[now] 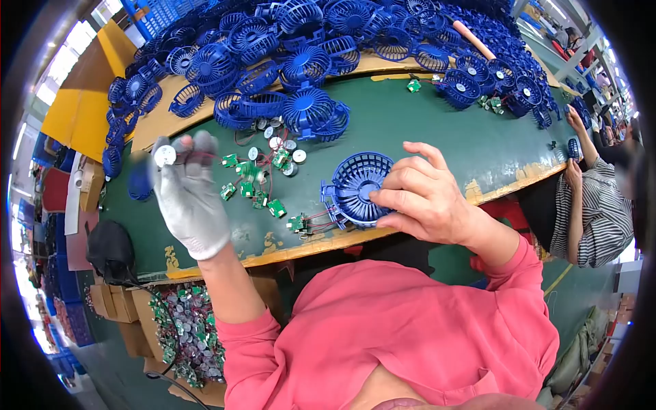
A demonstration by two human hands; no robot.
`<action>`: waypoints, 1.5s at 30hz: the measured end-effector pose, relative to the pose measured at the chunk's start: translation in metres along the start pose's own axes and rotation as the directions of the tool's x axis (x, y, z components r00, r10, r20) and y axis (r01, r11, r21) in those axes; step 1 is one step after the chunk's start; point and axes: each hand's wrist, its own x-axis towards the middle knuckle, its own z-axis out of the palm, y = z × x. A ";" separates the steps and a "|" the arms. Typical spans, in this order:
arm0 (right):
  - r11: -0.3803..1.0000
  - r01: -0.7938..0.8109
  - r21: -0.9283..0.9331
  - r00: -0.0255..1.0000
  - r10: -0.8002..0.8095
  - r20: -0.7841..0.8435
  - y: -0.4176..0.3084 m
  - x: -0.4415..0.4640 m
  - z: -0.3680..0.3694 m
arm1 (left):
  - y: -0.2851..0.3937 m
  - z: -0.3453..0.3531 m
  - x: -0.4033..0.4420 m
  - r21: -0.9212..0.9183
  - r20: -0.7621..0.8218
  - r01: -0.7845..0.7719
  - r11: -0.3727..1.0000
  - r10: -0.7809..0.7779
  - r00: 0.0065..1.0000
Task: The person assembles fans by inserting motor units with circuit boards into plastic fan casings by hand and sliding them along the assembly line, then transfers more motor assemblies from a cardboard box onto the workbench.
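My left hand [188, 191], in a grey glove and blurred at the fingers, is raised over the left side of the table. A small round silver motor [165, 156] shows at its thumb and fingers. My right hand [424, 198] is bare, with thumb and fingertips closed on the blue fan housing [355, 171] near its hub. Red wires run from that housing to a green circuit board [296, 223] on the table. Between my hands lies a loose cluster of green circuit boards [247, 171] and silver motors [290, 167] with wires.
Blue fan housings [307, 113] are piled along the back of the green table [403, 123]. A blurred blue piece [140, 179] is beside my left hand. Boards and motors fill a cardboard box [140, 311] below left. Another person [594, 205] works at right.
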 end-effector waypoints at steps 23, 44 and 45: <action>0.962 0.001 0.275 0.998 0.015 -0.053 -0.004 0.033 0.009 | 0.017 0.065 -0.063 0.561 0.493 0.157 0.813 -0.481 0.725; 0.984 -0.086 -0.157 0.931 0.135 0.339 0.002 0.028 0.006 | -0.009 0.047 -0.061 0.623 0.767 -0.537 0.568 -0.309 0.563; 0.986 -0.063 -0.152 0.921 0.116 0.373 0.003 0.029 0.007 | -0.008 0.047 -0.062 0.612 0.776 -0.558 0.561 -0.289 0.560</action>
